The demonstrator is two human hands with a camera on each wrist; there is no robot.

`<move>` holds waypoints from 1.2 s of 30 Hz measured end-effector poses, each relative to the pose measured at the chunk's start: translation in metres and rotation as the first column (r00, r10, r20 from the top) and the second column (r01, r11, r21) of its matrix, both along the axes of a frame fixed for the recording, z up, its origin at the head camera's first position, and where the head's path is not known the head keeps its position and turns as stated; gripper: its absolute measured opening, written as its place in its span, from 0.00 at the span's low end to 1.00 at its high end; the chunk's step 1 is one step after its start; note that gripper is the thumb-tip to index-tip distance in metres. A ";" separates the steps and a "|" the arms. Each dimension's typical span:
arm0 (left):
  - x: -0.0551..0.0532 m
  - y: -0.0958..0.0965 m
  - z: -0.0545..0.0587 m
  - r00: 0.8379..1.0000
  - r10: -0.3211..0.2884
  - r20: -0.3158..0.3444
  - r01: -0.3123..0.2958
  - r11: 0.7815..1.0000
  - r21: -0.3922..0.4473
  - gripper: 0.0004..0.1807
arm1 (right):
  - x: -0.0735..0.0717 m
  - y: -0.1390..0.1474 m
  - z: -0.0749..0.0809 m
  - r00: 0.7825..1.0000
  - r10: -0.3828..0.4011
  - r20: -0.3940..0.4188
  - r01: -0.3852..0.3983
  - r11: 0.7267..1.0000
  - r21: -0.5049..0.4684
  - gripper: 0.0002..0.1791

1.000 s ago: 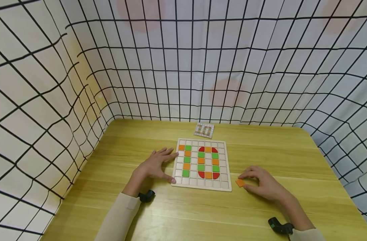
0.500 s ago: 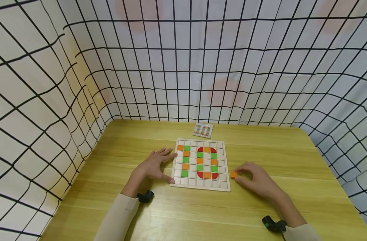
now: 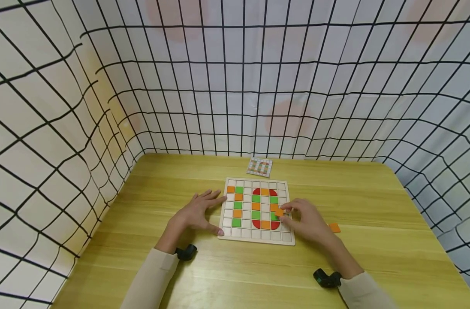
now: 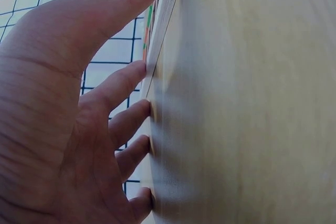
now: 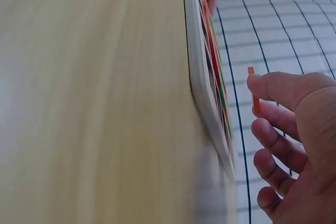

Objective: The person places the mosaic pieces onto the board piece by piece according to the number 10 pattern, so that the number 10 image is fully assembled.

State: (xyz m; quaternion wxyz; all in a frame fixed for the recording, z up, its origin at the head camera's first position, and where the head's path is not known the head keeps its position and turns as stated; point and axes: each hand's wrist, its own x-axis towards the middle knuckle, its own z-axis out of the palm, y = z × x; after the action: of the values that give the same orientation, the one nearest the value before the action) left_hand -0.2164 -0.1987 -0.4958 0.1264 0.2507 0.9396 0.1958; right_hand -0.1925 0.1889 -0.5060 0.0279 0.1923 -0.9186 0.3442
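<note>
A wooden grid board (image 3: pixel 250 234) lies on the table with green, orange and red tiles set in its cells. My left hand (image 3: pixel 196 214) rests against the board's left edge, fingers spread and thumb at the near-left corner. In the left wrist view its fingertips (image 4: pixel 139 69) touch the table and the board's side. Between thumb and fingers my right hand (image 3: pixel 306 221) pinches an orange square tile (image 3: pixel 279 212) over the right part of the board. The right wrist view shows that orange tile (image 5: pixel 254 98) edge-on, held apart from the board.
Another orange tile (image 3: pixel 334 227) lies on the table beside my right wrist. Beyond the board is a small printed pattern card (image 3: pixel 260 167). A white wall with black grid netting (image 3: pixel 235 86) encloses the far side and both sides of the wooden table (image 3: pixel 239 274).
My right hand has carried the orange tile leftward from the table to above the board. The other orange tile on the table has come into view. My left hand stays in place.
</note>
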 end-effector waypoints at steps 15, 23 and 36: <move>0.000 -0.004 -0.002 1.000 0.011 0.005 -0.011 1.000 0.009 0.64 | -0.004 -0.083 -0.003 0.990 0.139 -0.007 -0.139 0.990 -0.026 0.12; 0.000 -0.004 -0.001 1.000 0.008 0.002 -0.008 1.000 0.001 0.63 | -0.005 -0.112 -0.006 0.986 0.164 0.011 -0.164 0.986 -0.020 0.13; -0.001 -0.002 0.000 1.000 -0.001 0.001 0.001 1.000 -0.017 0.62 | -0.003 -0.140 -0.008 0.978 0.207 0.006 -0.207 0.978 0.016 0.13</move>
State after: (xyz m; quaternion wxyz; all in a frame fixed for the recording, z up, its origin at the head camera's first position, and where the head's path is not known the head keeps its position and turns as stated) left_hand -0.2177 -0.2007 -0.4956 0.1291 0.2501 0.9410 0.1878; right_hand -0.1955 0.0489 -0.5136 -0.0115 0.2864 -0.8964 0.3380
